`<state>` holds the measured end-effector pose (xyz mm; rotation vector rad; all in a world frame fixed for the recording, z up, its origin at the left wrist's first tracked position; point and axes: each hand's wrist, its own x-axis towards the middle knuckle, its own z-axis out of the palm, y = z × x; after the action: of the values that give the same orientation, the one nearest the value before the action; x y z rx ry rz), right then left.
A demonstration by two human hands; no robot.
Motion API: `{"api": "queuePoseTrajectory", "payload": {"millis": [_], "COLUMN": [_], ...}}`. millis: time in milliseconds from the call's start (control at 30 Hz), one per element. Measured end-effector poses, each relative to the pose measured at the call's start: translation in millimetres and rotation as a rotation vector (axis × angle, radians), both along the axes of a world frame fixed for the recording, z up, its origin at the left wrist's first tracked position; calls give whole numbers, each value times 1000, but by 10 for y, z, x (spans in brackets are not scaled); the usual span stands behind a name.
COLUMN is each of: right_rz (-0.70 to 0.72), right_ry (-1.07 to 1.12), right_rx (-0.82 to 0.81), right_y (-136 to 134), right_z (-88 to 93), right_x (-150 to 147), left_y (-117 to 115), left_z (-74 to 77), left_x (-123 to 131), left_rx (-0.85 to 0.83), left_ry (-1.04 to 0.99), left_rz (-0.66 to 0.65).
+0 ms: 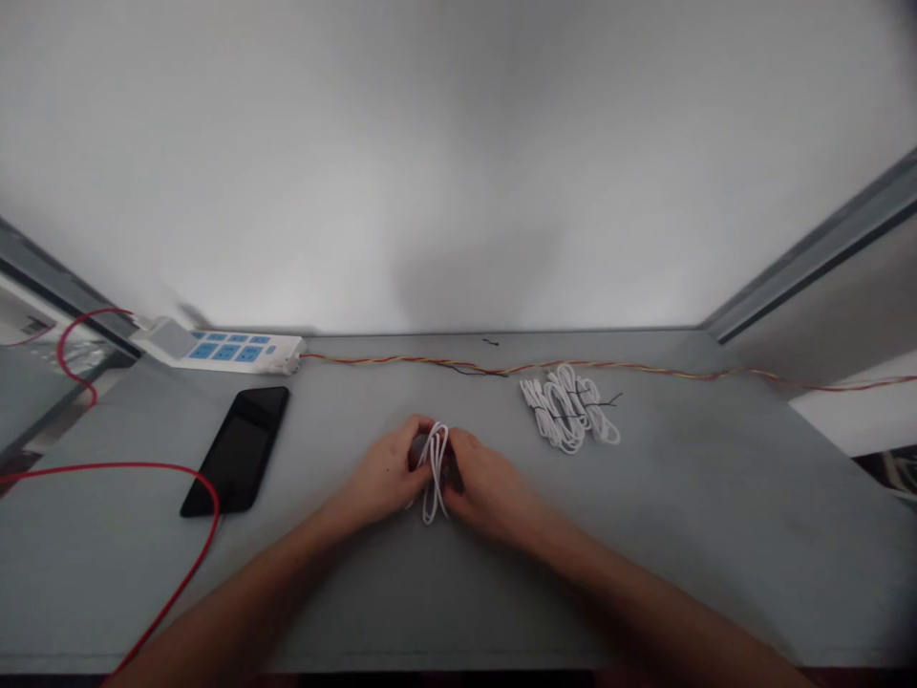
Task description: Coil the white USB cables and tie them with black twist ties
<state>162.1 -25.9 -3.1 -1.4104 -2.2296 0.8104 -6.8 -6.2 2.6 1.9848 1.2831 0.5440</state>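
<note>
A looped white cable (436,454) stands between my two hands near the middle of the grey table. My left hand (393,470) grips it from the left, thumb and fingers closed on the loops. From the right, my right hand (481,481) curls its fingers beside the same cable; its fingertips are partly hidden behind the loops, so its hold is hard to make out. To the right, several bundled white cables (565,411) lie together with dark ties round them.
A black phone (238,451) lies at the left, a red cable (207,540) looping over its corner. Behind it is a white power strip (236,352) with a plugged-in adapter. A twisted red-yellow wire (387,359) runs along the back, near a short black tie (491,342).
</note>
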Motion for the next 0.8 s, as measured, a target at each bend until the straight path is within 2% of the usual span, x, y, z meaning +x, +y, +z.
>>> {"api": "queuePoseTrajectory", "payload": {"millis": [133, 233, 367, 467, 567, 667, 733, 800], "right_rz": [-56, -70, -132, -195, -225, -312, -406, -508], "right_ry": [-82, -119, -178, -149, -35, 168, 421, 725], "right_rx": [-3, 23, 47, 73, 77, 11, -42, -109], "right_y": [72, 115, 176, 238, 314, 408, 472, 523], "right_z": [46, 66, 78, 78, 53, 6, -16, -12], "right_x": [64, 121, 207, 271, 334, 407, 457, 501], "left_y": [-4, -8, 0, 6, 17, 61, 115, 174], "left_z": [93, 131, 60, -16, -38, -11, 9, 19], "left_x": [-17, -36, -38, -24, -31, -98, -174, -254], "left_rx": [142, 177, 219, 289, 348, 352, 316, 253], "left_ry": [22, 92, 233, 261, 310, 453, 517, 483], "left_rz": [-128, -187, -123, -80, -12, 91, 138, 135]}}
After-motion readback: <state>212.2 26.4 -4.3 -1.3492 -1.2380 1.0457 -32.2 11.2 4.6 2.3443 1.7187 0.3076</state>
